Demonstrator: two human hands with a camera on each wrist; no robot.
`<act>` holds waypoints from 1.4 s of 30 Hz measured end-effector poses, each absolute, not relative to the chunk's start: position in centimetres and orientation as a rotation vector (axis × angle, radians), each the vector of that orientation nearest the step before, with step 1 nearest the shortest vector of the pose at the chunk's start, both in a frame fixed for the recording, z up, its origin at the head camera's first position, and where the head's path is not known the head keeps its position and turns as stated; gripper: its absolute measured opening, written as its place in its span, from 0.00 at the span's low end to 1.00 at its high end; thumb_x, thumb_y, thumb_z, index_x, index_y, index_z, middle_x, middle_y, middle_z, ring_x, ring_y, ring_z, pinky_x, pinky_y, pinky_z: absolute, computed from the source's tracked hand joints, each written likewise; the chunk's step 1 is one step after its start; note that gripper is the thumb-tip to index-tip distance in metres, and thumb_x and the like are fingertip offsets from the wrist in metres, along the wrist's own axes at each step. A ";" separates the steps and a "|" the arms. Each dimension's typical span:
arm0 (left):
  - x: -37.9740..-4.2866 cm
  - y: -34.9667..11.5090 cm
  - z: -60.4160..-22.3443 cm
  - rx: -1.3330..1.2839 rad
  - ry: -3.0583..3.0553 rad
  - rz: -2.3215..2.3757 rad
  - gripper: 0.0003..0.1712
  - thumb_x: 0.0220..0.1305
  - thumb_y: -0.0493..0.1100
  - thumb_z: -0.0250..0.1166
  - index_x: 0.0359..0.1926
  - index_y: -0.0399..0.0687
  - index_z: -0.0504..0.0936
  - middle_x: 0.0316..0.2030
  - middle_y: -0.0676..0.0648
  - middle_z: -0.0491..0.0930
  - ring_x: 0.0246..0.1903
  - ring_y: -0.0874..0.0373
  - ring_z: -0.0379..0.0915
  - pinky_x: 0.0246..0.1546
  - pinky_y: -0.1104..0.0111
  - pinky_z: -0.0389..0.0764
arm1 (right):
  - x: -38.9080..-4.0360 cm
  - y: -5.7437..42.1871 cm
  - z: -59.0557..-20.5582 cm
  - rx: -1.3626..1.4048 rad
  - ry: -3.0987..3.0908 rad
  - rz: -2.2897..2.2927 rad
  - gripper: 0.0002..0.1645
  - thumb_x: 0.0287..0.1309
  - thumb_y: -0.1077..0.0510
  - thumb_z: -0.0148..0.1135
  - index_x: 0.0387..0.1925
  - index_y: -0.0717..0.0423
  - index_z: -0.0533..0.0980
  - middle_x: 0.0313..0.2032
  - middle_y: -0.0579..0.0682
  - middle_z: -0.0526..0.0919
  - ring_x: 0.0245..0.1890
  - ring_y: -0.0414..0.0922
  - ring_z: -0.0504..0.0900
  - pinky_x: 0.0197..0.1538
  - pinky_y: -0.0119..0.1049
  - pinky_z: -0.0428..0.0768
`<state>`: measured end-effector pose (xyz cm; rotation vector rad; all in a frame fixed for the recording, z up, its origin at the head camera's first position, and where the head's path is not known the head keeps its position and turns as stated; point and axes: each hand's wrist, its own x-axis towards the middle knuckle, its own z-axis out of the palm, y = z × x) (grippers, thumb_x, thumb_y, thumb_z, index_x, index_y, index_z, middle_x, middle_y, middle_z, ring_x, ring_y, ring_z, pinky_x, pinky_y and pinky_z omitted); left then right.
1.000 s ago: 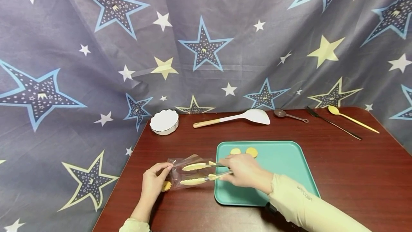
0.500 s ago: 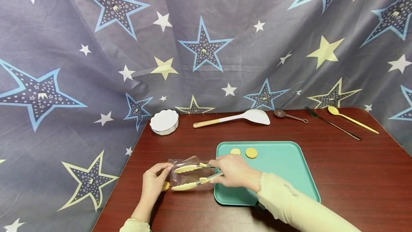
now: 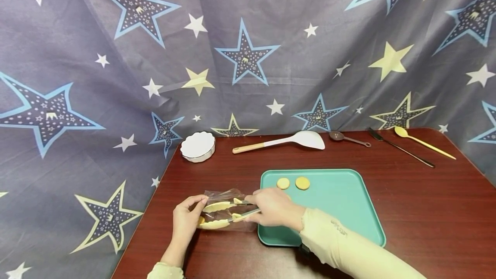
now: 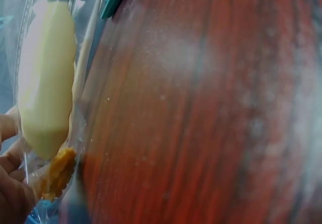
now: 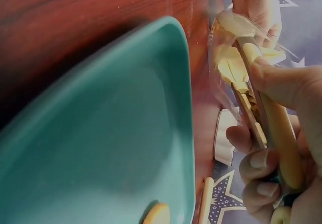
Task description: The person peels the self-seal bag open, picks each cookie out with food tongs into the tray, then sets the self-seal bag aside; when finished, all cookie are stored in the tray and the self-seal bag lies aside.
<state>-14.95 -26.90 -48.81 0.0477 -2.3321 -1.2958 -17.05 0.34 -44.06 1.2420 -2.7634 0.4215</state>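
Observation:
At the left, my left hand (image 3: 185, 219) pinches the edge of a clear plastic bag (image 3: 228, 193) between thumb and fingers. My right hand (image 3: 274, 206) grips metal tongs (image 3: 217, 206) with pale yellow tips, their arms spread apart. Those tips reach inside the bag, close to the left hand. A golden, ridged-edged biscuit (image 4: 59, 173) shows at the bag's end in the left wrist view, touching or just below one tong tip (image 4: 48, 78). Whether the tongs hold it I cannot tell. In the right wrist view, fingers and thumb wrap the tong handles (image 5: 282, 143).
A teal tray (image 3: 333, 214) lies under the right forearm, bearing a pale round biscuit (image 3: 283, 183) and a yellower one (image 3: 302, 183). Along the back stand a white fluted dish (image 3: 198, 146), a white spatula (image 3: 308, 140), a brown measuring spoon (image 3: 337, 136), a dark long-handled tool (image 3: 403, 147) and a yellow spoon (image 3: 401, 132).
My right hand has moved left with the tongs, pushing their tips deeper into the bag towards the left hand. The left hand has stayed nearly still. More of the pale tray biscuit shows.

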 end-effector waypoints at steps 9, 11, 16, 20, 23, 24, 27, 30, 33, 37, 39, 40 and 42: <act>-14.9 -26.8 -49.0 0.116 -2.339 -1.334 0.04 0.56 0.32 0.71 0.33 0.42 0.89 0.32 0.46 0.86 0.32 0.65 0.78 0.32 0.82 0.74 | -17.1 -0.4 -44.5 1.277 -2.717 0.384 0.27 0.55 0.36 0.67 0.51 0.45 0.81 0.27 0.39 0.77 0.22 0.35 0.73 0.21 0.32 0.70; -14.9 -26.8 -49.0 0.123 -2.345 -1.336 0.04 0.56 0.32 0.71 0.33 0.42 0.89 0.32 0.46 0.86 0.32 0.65 0.78 0.32 0.82 0.74 | -17.2 -0.4 -44.6 1.274 -2.703 0.349 0.26 0.54 0.35 0.67 0.50 0.44 0.81 0.26 0.38 0.76 0.21 0.35 0.72 0.20 0.32 0.69; -14.9 -26.9 -49.0 0.149 -2.351 -1.346 0.04 0.55 0.32 0.72 0.33 0.43 0.89 0.32 0.46 0.86 0.33 0.66 0.78 0.32 0.82 0.74 | -17.0 -0.6 -44.8 1.260 -2.697 0.327 0.27 0.55 0.35 0.66 0.51 0.43 0.81 0.27 0.38 0.76 0.20 0.34 0.72 0.18 0.31 0.67; -15.0 -27.0 -49.0 0.143 -2.340 -1.371 0.04 0.56 0.32 0.71 0.33 0.42 0.89 0.33 0.45 0.87 0.34 0.66 0.79 0.34 0.83 0.74 | -16.9 -0.6 -44.9 1.250 -2.683 0.358 0.25 0.55 0.36 0.66 0.50 0.43 0.82 0.27 0.38 0.77 0.20 0.35 0.73 0.20 0.31 0.69; -15.0 -27.1 -49.0 0.134 -2.325 -1.385 0.04 0.56 0.32 0.72 0.33 0.42 0.89 0.33 0.45 0.87 0.35 0.65 0.79 0.35 0.83 0.74 | -16.8 -0.5 -44.9 1.247 -2.683 0.383 0.24 0.56 0.37 0.66 0.49 0.43 0.83 0.27 0.39 0.78 0.21 0.35 0.73 0.20 0.31 0.69; -15.0 -27.1 -49.0 0.134 -2.320 -1.390 0.04 0.56 0.32 0.72 0.33 0.42 0.89 0.33 0.45 0.87 0.35 0.65 0.79 0.35 0.83 0.74 | -16.7 -0.4 -44.9 1.245 -2.688 0.390 0.24 0.56 0.37 0.66 0.50 0.43 0.83 0.28 0.39 0.79 0.21 0.35 0.74 0.20 0.31 0.69; -15.0 -27.1 -48.9 0.133 -2.313 -1.409 0.04 0.56 0.32 0.72 0.34 0.41 0.89 0.33 0.44 0.86 0.33 0.66 0.78 0.33 0.82 0.75 | -16.7 -0.4 -44.8 1.232 -2.713 0.384 0.25 0.56 0.37 0.66 0.51 0.45 0.82 0.29 0.40 0.80 0.22 0.35 0.74 0.20 0.31 0.69; -14.9 -27.0 -48.9 0.136 -2.323 -1.418 0.04 0.56 0.32 0.71 0.34 0.41 0.89 0.34 0.44 0.86 0.33 0.67 0.77 0.32 0.82 0.75 | -16.7 -0.4 -44.8 1.221 -2.729 0.369 0.25 0.55 0.36 0.67 0.49 0.45 0.82 0.27 0.39 0.77 0.21 0.36 0.74 0.19 0.32 0.69; -15.0 -27.0 -49.0 0.125 -2.323 -1.419 0.04 0.56 0.32 0.71 0.34 0.41 0.89 0.34 0.44 0.87 0.33 0.67 0.78 0.33 0.83 0.74 | -16.9 -0.5 -44.9 1.219 -2.734 0.373 0.23 0.54 0.36 0.67 0.45 0.45 0.81 0.24 0.38 0.72 0.20 0.37 0.73 0.18 0.33 0.67; -14.7 -26.6 -48.3 0.116 -2.327 -1.400 0.04 0.56 0.31 0.71 0.34 0.38 0.88 0.33 0.42 0.86 0.33 0.65 0.78 0.32 0.82 0.74 | -16.9 -0.6 -44.9 1.226 -2.738 0.363 0.23 0.54 0.37 0.67 0.46 0.44 0.81 0.24 0.38 0.72 0.20 0.37 0.72 0.19 0.33 0.68; -14.7 -26.7 -48.4 0.133 -2.334 -1.397 0.04 0.55 0.31 0.71 0.33 0.38 0.88 0.33 0.42 0.86 0.32 0.65 0.78 0.32 0.81 0.75 | -16.9 -0.7 -44.9 1.233 -2.739 0.356 0.23 0.55 0.37 0.67 0.48 0.44 0.81 0.25 0.38 0.74 0.21 0.36 0.73 0.19 0.32 0.69; -14.7 -26.7 -48.4 0.135 -2.334 -1.393 0.03 0.55 0.31 0.71 0.33 0.38 0.88 0.33 0.42 0.86 0.32 0.66 0.78 0.32 0.81 0.75 | -16.9 -0.7 -44.9 1.234 -2.738 0.354 0.24 0.56 0.37 0.67 0.49 0.43 0.81 0.25 0.38 0.75 0.21 0.36 0.73 0.19 0.32 0.69; -15.0 -27.1 -49.3 0.140 -2.322 -1.405 0.03 0.55 0.32 0.72 0.33 0.41 0.89 0.33 0.44 0.86 0.32 0.68 0.77 0.32 0.82 0.75 | -16.8 -0.7 -44.9 1.232 -2.734 0.347 0.24 0.56 0.37 0.67 0.50 0.43 0.81 0.26 0.38 0.76 0.21 0.36 0.73 0.20 0.31 0.69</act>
